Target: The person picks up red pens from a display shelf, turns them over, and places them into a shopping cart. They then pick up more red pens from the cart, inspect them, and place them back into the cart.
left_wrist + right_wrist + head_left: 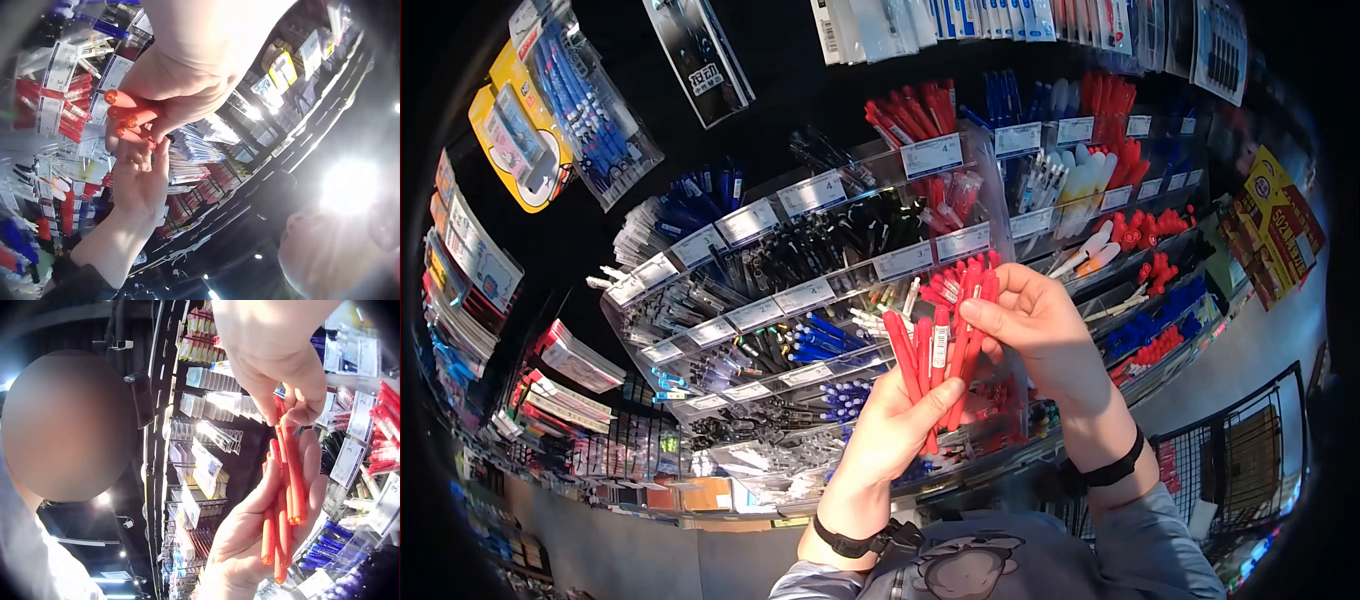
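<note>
Several red pens (924, 352) fan out in my left hand (892, 420), its thumb pressed across their lower ends. One of them bears a white barcode label. My right hand (1028, 312) pinches the upper ends of red pens (977, 300) at the right side of the same bunch, thumb against fingers. In the right wrist view both hands meet on the bunch, the right hand (294, 381) above and the left hand (250, 519) cupped beneath. Round ends of the red pens (128, 115) stick out beside the left hand (178, 87) in the left wrist view.
A tiered clear pen rack (840, 270) with price tags stands just beyond the hands, filled with black, blue and red pens. Packaged goods (595, 110) hang at the upper left. At the right are a yellow-red package (1272, 230) and a black wire basket (1235, 460).
</note>
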{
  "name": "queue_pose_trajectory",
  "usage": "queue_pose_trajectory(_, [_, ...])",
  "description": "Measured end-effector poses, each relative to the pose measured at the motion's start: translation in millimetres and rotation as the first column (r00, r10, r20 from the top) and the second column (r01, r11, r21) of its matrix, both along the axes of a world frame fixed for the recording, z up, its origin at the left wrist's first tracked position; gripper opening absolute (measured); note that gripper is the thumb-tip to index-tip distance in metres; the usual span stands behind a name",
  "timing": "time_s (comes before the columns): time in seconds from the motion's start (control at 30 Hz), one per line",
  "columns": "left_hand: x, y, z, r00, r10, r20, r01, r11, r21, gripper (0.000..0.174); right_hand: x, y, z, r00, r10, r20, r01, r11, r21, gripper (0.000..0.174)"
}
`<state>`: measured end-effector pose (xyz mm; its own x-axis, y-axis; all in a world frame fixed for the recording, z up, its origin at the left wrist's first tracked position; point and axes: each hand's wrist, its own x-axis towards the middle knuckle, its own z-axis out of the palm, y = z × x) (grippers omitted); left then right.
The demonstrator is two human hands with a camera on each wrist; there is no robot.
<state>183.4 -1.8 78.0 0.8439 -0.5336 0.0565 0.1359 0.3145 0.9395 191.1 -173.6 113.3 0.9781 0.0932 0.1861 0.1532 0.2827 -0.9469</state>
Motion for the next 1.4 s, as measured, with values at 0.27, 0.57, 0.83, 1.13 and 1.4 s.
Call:
queue_pose_trajectory(0.27, [-2, 8, 4, 0.999, 0.022, -0.045, -0.020, 0.999, 0.040, 0.033, 1, -3, -8, 0.997, 0.074, -0.010, -0.074, 0.996, 0.058, 0.019])
queue_pose_trajectory(0.57, [0, 17, 1, 0.994, -0.069, -0.089, 0.069, 0.998, 0.002, 0.034, 0, -1, -6, 0.988, 0.152, -0.026, -0.150, 0.985, 0.084, 0.022])
queue_pose_trajectory(0.83, [3, 20, 1, 0.985, -0.092, -0.147, 0.084, 0.995, -0.061, 0.034, 0, -2, -4, 0.975, 0.219, -0.036, -0.216, 0.974, 0.062, 0.037])
queue_pose_trajectory(1.13, [3, 17, 2, 0.992, -0.047, -0.113, 0.046, 0.999, -0.014, 0.032, 3, -2, -4, 0.972, 0.234, 0.003, -0.234, 0.971, 0.038, 0.029])
queue_pose_trajectory(1.4, [6, 20, 3, 0.989, -0.083, -0.124, 0.076, 0.996, -0.055, 0.030, 3, -4, -3, 0.966, 0.258, -0.002, -0.255, 0.958, 0.132, 0.034])
